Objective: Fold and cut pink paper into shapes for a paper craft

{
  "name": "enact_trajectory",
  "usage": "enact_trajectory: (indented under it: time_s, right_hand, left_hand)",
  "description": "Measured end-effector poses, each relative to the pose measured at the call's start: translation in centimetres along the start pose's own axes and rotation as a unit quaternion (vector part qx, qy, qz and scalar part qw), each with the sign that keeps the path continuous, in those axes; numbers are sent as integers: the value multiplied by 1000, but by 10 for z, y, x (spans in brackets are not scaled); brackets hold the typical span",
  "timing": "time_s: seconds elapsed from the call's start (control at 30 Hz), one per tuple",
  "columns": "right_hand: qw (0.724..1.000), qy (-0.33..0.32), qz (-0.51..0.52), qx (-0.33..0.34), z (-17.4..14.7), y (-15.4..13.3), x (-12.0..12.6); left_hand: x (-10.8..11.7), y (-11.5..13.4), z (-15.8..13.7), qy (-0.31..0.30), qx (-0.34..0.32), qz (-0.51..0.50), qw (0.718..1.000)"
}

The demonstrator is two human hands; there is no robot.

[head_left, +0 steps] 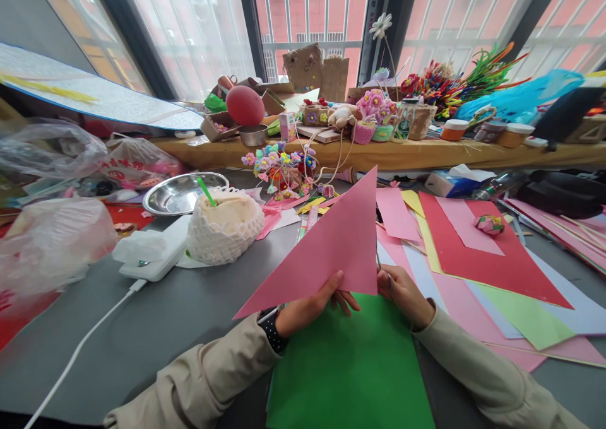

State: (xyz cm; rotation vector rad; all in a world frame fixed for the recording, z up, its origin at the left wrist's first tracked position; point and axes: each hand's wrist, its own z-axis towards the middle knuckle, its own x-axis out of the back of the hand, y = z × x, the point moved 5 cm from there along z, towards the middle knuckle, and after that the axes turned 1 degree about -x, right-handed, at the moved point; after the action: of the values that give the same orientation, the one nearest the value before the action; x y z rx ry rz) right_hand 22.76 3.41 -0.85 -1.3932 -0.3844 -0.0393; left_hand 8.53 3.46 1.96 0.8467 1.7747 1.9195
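Observation:
A pink sheet of paper, roughly triangular, is held up in front of me above a green sheet. My left hand pinches its lower edge, thumb on the near face and the other fingers partly behind it. At the sheet's right edge, my right hand is closed around what looks like a pair of scissors. Only a thin metal part of them shows beside the paper; the rest is hidden by the fingers and the sheet.
Coloured papers, including a red sheet, spread to the right. On the left are a white power bank with a cable, a foam-netted coconut and a metal plate. Craft flowers stand behind, below a crowded ledge.

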Motion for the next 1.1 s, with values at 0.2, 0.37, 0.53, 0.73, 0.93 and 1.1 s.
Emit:
enact_trajectory:
  time_s: [0.2,0.37,0.53,0.73,0.93,1.1]
  right_hand:
    - [1000,-6,0,-4,0,4,0]
    - [1000,-4,5,4,-1,3,1]
    - [1000,-4,1,6,-1,2,0]
    - [1000,-8,-6,10,-1,1,0]
    - [1000,1,-17,2,-1,3,0]
    - [1000,1,-12,-1,0,2,1]
  left_hand:
    - [0,-1,0,-5,2,-2,1000]
    - [0,0,0,-11,-5,-18,1000]
    - [0,1,0,-8,-8,-18,1000]
    - [0,-1,0,-10,-8,-14,1000]
    - [0,-3,1,-11,-4,-5,1000]
    - [-1,-3,1,-17,-2,-5,1000]
